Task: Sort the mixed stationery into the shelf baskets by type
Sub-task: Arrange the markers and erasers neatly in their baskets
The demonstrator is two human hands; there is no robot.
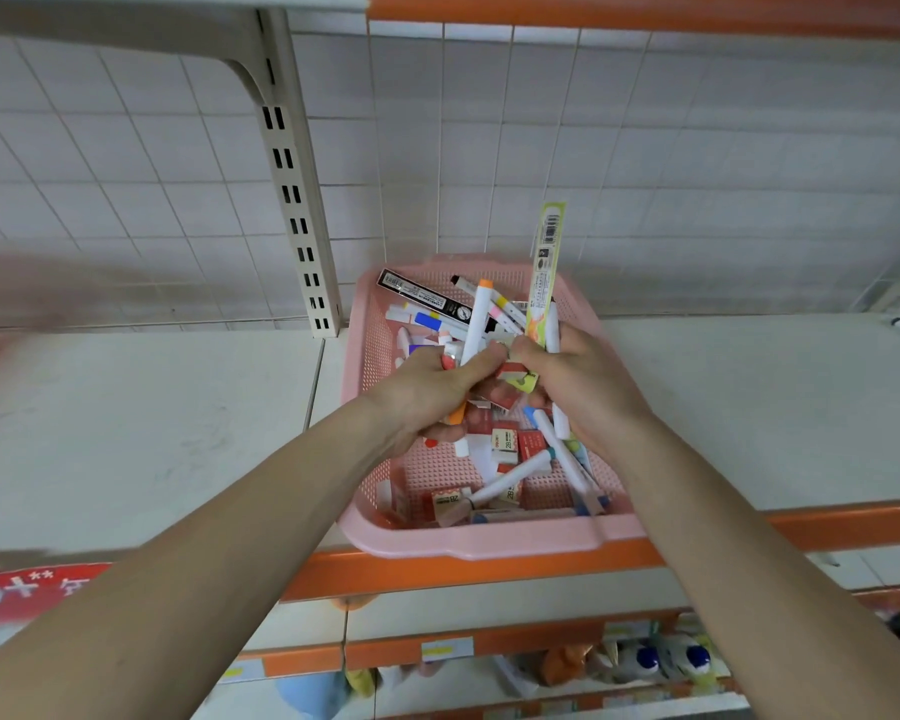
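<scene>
Over the pink perforated plastic basket (370, 356) of mixed stationery, the left hand (427, 392) clamps an orange-capped white marker (476, 324); the right hand (583, 387) grips a yellow-green packaged pen (544, 267), perhaps more. Next: carry each to its matching basket.

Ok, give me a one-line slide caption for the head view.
Both hands, left and right, lift mixed markers from a pink basket on the shelf.

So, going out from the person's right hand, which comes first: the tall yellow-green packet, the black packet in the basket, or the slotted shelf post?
1. Yellow-green packet: gripped in the right hand, sticking upward.
2. Black packet: back left of the pink basket.
3. Slotted shelf post: left of the basket, against the tiled wall.
</scene>
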